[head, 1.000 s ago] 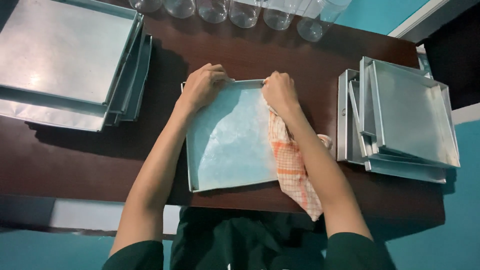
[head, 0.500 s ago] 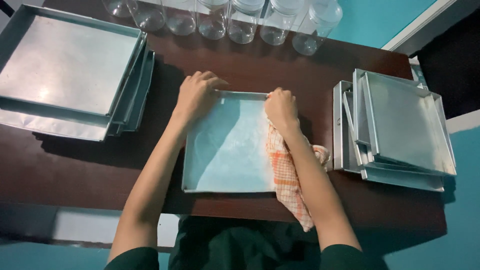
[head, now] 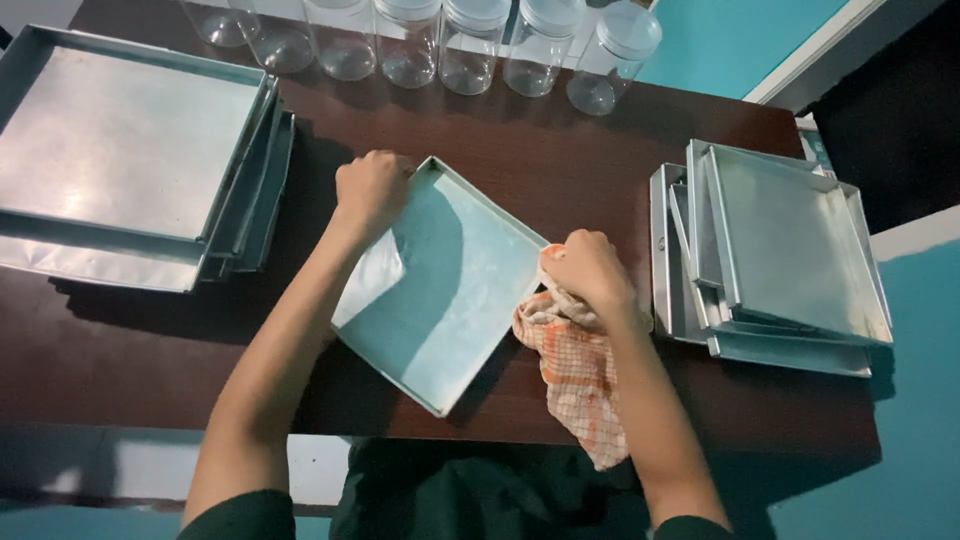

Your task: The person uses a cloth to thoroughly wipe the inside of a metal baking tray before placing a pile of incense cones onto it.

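A square metal baking tray (head: 450, 290) lies turned like a diamond in the middle of the dark brown table (head: 560, 150). My left hand (head: 372, 190) grips its far corner rim. My right hand (head: 590, 272) is closed on an orange-and-white checked cloth (head: 575, 375) and presses it against the tray's right corner. The rest of the cloth hangs down over the table's near edge.
A stack of metal trays (head: 120, 150) sits at the left, another stack of trays (head: 780, 250) at the right. A row of several clear lidded jars (head: 470, 45) lines the far edge. Beyond the table the floor is teal.
The tray has been rotated from lying square to the table edge to a diamond position. My right hand with the cloth has shifted from the far rim to the right corner.
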